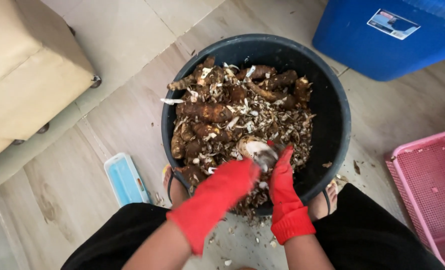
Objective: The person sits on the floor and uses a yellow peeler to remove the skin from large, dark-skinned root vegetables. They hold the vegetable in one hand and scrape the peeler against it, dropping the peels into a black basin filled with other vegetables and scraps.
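Note:
Both my hands wear red gloves and meet over the near side of a large black tub (332,100). My left hand (227,182) grips a partly peeled pale root (252,147). My right hand (282,175) is closed against the same root; whether it holds a tool I cannot tell, as the spot is blurred. The tub is filled with brown unpeeled roots (205,111) and a heap of peelings (277,120).
A blue plastic bin (382,45) stands at the top right and a pink mesh basket (427,185) at the right edge. A beige cushioned seat (27,70) is on the left. A small blue flat container (125,179) lies on the floor by my left foot.

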